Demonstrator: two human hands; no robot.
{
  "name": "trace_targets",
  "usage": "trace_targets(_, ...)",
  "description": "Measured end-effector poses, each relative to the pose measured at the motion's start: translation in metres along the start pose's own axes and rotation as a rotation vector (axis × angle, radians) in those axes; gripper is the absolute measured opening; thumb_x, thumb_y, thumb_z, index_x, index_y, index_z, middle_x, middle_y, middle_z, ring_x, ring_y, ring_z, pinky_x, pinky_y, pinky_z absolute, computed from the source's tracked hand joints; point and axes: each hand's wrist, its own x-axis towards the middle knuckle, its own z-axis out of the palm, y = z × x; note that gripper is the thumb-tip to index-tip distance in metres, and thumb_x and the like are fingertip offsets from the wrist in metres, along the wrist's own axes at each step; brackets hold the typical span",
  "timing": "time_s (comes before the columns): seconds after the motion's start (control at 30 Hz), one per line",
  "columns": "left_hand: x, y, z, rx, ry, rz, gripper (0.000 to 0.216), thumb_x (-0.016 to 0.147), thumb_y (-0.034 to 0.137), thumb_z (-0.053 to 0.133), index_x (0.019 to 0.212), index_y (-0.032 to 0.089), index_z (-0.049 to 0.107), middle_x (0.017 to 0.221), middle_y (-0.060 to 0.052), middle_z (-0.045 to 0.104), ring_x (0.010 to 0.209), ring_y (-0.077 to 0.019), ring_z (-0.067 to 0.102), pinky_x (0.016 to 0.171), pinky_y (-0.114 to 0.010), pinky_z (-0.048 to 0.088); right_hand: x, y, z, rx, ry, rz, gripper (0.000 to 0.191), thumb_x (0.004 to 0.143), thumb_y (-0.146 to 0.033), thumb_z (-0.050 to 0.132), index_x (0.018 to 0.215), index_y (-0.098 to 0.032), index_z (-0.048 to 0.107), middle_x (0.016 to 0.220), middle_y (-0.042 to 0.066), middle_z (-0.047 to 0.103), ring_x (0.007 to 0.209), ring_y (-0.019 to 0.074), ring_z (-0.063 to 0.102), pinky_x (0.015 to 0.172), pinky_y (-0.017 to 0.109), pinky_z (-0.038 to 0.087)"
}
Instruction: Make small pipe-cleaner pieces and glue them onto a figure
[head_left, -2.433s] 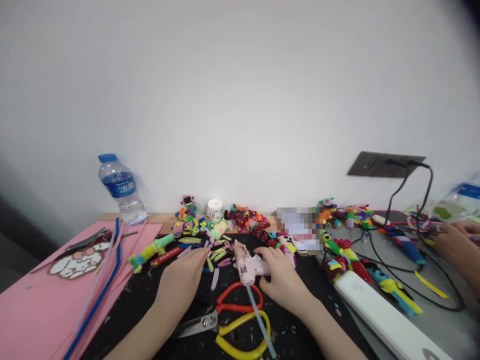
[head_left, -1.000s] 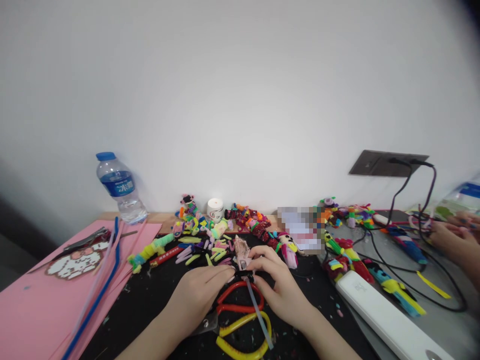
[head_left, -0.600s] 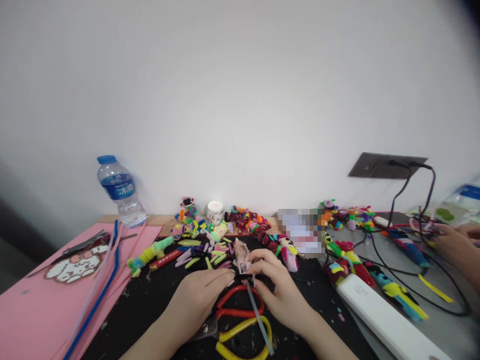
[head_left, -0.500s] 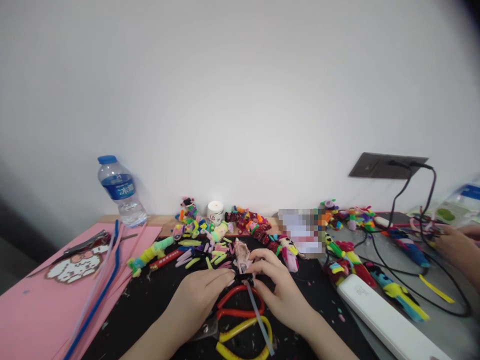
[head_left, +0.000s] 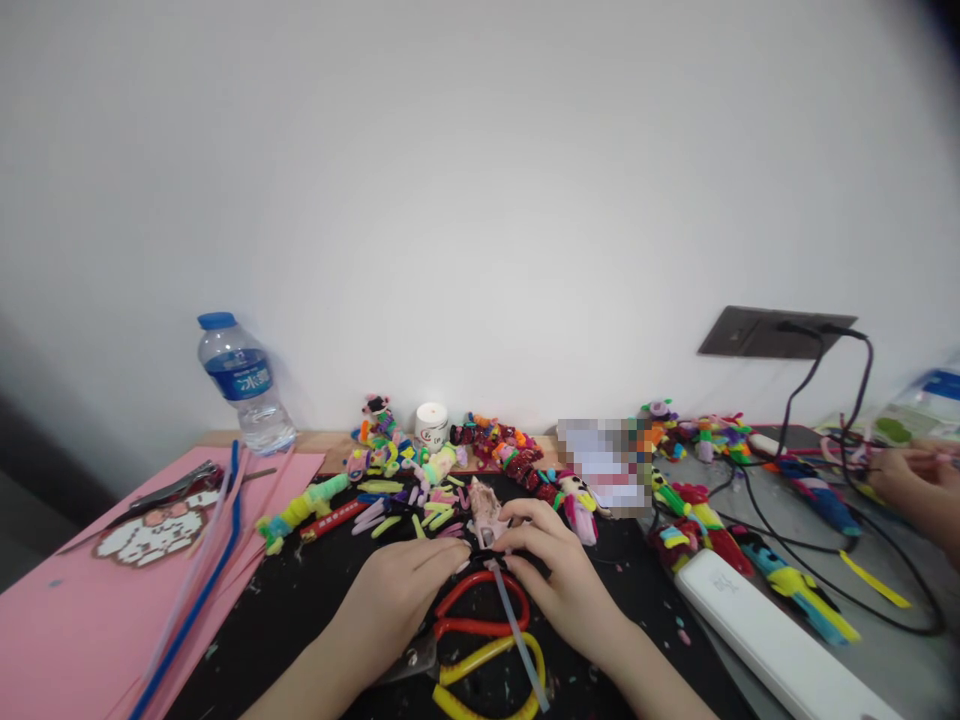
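Both hands meet low in the middle of the view, over a black mat (head_left: 300,620). My left hand (head_left: 409,585) is closed, its fingertips pinched at a small black piece (head_left: 486,554), perhaps fuzzy stem. From the other side my right hand (head_left: 551,570) pinches at the same piece with thumb and fingers; the fingertips partly hide it. Just beyond them lies a crumpled pinkish wrapper-like thing (head_left: 486,505), close to the right fingers. Below the hands are a red loop handle (head_left: 517,600) and a yellow loop handle (head_left: 457,675), crossed by a translucent stick (head_left: 512,620).
Cut fuzzy stem pieces (head_left: 439,515) and fuzzy dolls (head_left: 577,505) lie behind the hands. At left are pink sheets (head_left: 45,640) and a water bottle (head_left: 244,385). A white power bank (head_left: 772,630), black cables (head_left: 795,560) and another person's hand (head_left: 911,490) are at right.
My hands stay nearly in place, with the black piece less visible between the fingertips. At far right the other person's hands have shifted slightly.
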Motion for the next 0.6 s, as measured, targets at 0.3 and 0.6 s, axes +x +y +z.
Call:
trace_targets(0.3, -0.0004, 0.0006, 0.0006, -0.013, -0.058, -0.087, 0.022, 0.089, 0.019, 0.042, 0.104, 0.018, 0.059, 0.097, -0.006, 0.07, 0.088, -0.0156, 0.066, 0.078, -0.024, 0.053, 0.0007, 0.0027, 0.0, 0.013, -0.01, 0.002, 0.023, 0.08, -0.004, 0.049, 0.089, -0.022, 0.06, 0.106, 0.006, 0.053, 0.102, 0.0181, 0.051, 0.09, 0.033, 0.042)
trace_targets(0.6, 0.0016, 0.0003, 0.0011, -0.04, -0.059, -0.086, 0.021, 0.09, 0.021, 0.042, 0.101, 0.017, 0.06, 0.094, -0.005, 0.07, 0.084, -0.0146, 0.067, 0.076, -0.022, 0.054, -0.0008, 0.0004, 0.0005, 0.03, -0.048, 0.008, 0.025, 0.079, -0.001, 0.049, 0.09, -0.021, 0.06, 0.108, 0.005, 0.052, 0.104, 0.0167, 0.05, 0.092, 0.03, 0.04)
